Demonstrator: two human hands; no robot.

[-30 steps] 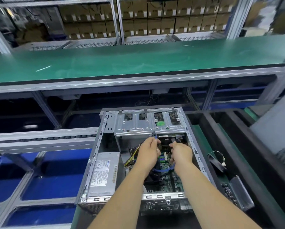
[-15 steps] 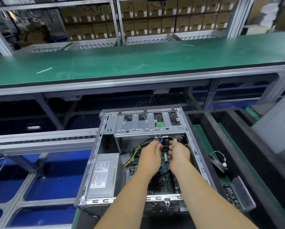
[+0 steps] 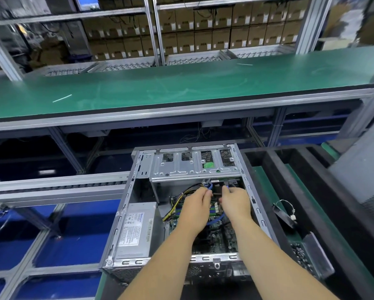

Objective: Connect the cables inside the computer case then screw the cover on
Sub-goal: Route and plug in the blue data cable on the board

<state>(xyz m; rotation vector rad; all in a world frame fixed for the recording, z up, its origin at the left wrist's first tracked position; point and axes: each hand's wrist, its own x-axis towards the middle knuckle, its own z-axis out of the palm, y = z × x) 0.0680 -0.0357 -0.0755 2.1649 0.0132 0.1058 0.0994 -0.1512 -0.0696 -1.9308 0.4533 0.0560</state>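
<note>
Silver sheet metal forms the open computer case (image 3: 125, 224), which lies on its side at the near centre of the view, its cover off and its inside facing up. Two bare forearms reach in from the near edge. Nearest is the perforated rear panel with its slots. Inside at the left sits a grey power supply (image 3: 136, 229) with a white label. To its right lies the green motherboard (image 3: 216, 234), partly hidden by the arms.

Both hands work close together in the far part of the case, just under the silver drive cage (image 3: 194, 167) that spans the far end. The left hand (image 3: 195, 207) has its fingers curled around a blue cable (image 3: 209, 186) near its upper end. The right hand (image 3: 235, 202) is curled too, its fingertips pinching the same blue cable close to a connector; a loop of it shows below, between the wrists. Yellow and black wires (image 3: 177, 200) run just left of the left hand. Room around the hands is tight, with the cage ahead and the case wall at the right.

Right of the case, a black foam tray (image 3: 290, 187) holds a small black part with a thin wire (image 3: 286, 210). Left of the case, a silver roller rail (image 3: 51, 186) runs sideways above blue floor.

Farther off, a long green workbench (image 3: 181, 87) crosses the whole view, and behind it stand shelves of brown cardboard boxes (image 3: 203, 33).
</note>
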